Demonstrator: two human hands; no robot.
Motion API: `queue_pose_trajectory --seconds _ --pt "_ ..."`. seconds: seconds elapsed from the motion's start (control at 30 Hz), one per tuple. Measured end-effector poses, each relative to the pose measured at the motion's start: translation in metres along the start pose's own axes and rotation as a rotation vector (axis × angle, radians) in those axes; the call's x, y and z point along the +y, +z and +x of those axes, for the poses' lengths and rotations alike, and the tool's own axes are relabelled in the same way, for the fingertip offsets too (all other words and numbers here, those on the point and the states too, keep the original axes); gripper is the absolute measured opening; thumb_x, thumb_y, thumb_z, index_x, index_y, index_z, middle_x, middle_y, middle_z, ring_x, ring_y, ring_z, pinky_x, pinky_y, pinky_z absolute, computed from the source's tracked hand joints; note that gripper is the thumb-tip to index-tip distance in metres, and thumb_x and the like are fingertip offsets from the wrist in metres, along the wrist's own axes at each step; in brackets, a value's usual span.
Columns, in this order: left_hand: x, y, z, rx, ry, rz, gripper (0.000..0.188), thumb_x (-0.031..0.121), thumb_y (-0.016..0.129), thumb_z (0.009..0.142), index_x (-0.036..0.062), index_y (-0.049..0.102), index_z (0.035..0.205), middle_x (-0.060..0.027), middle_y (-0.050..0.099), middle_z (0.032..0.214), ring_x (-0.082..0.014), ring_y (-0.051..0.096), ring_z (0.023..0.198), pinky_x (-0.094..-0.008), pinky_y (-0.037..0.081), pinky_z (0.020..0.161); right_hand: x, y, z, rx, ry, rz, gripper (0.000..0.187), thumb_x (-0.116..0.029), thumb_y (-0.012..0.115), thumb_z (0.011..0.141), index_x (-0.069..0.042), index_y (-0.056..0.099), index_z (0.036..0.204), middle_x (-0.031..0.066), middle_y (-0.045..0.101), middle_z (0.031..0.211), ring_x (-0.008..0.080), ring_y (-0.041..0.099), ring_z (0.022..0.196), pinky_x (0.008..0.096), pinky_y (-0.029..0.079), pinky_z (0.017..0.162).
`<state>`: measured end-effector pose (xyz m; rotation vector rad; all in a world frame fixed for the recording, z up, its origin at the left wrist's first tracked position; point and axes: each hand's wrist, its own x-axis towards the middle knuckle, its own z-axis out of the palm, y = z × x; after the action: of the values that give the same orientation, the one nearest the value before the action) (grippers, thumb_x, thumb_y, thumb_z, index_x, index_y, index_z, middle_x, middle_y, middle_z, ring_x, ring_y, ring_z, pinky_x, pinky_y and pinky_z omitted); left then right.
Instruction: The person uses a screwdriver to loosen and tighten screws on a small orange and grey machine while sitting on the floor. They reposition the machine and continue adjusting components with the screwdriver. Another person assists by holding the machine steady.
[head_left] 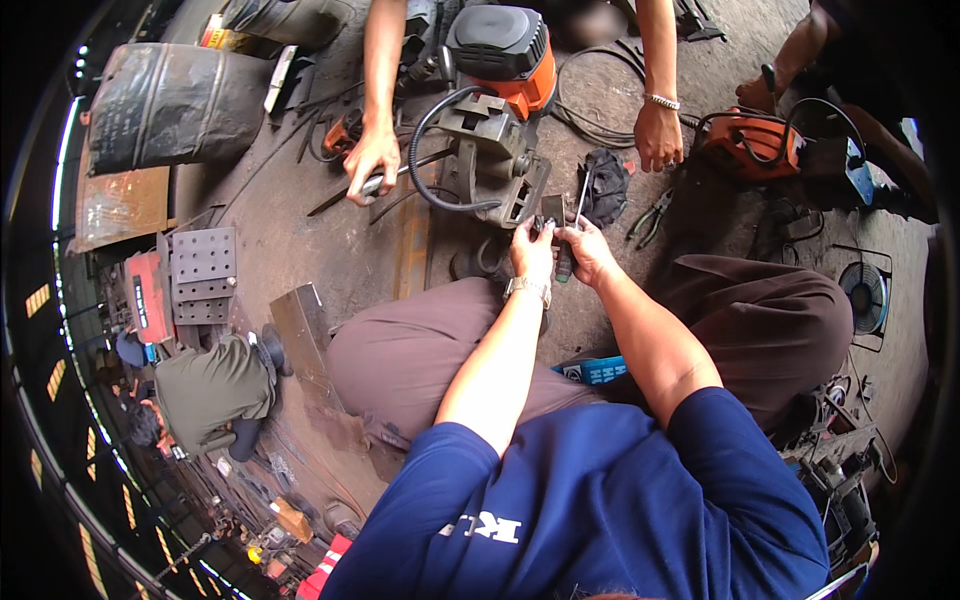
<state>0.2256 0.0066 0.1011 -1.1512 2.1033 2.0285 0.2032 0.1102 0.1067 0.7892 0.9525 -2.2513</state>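
Observation:
My left hand, with a watch at the wrist, pinches a small grey metal block. Beside it my right hand closes on a screwdriver, its dark handle pointing toward me and its thin shaft away. Both hands meet in front of my knees; the fingers partly hide where tool and block come together. Just beyond them stands a power machine with a grey cast body and an orange-and-black motor. A black cloth-like bundle lies right of the block, and green-handled pliers lie farther right.
Across from me, another person's hand grips a metal tool; their other hand hangs over the floor. An orange machine stands at right near another person. A drum and perforated plates are at left, a fan at right.

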Motion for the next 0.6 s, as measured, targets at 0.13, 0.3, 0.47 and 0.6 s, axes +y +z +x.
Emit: queue_pose_trajectory --seconds 0.13,0.3,0.47,0.6 --pt "-0.019 0.001 0.003 0.134 -0.103 -0.108 0.043 0.006 0.06 0.093 -0.0049 0.048 0.133 -0.0169 0.056 0.13 -0.0218 0.054 0.118 -0.0327 0.042 0.1 0.0 0.003 0.019 0.1 -0.009 0.067 0.034 0.001 0.058 0.084 -0.006 0.051 0.117 0.0092 0.065 0.094 0.0213 0.066 0.075 0.0363 0.054 0.061" --pt "-0.018 -0.013 0.008 0.064 -0.287 0.077 0.038 0.008 0.053 0.096 -0.0029 0.051 0.132 -0.013 0.058 0.13 -0.0199 0.055 0.116 -0.0313 0.041 0.1 0.004 0.002 0.03 0.064 0.017 0.027 0.038 -0.002 0.058 0.085 -0.005 0.049 0.122 0.0078 0.063 0.099 0.0207 0.065 0.078 0.0365 0.051 0.062" --pt "-0.006 -0.015 0.008 0.027 -0.334 0.003 0.038 0.007 0.05 0.097 -0.0029 0.05 0.134 -0.0114 0.057 0.131 -0.0176 0.055 0.116 -0.0303 0.041 0.099 0.022 0.004 0.037 0.036 0.026 0.033 0.044 -0.001 0.059 0.085 -0.003 0.047 0.126 0.0086 0.064 0.098 0.02 0.064 0.081 0.0374 0.054 0.069" --pt "-0.004 -0.014 0.011 0.016 -0.333 -0.075 0.038 0.007 0.05 0.097 -0.0026 0.05 0.134 -0.0104 0.058 0.129 -0.0165 0.056 0.112 -0.03 0.042 0.098 0.021 0.008 0.035 0.003 0.011 0.051 0.047 0.003 0.06 0.083 -0.001 0.046 0.128 0.009 0.065 0.1 0.019 0.063 0.086 0.0347 0.053 0.075"
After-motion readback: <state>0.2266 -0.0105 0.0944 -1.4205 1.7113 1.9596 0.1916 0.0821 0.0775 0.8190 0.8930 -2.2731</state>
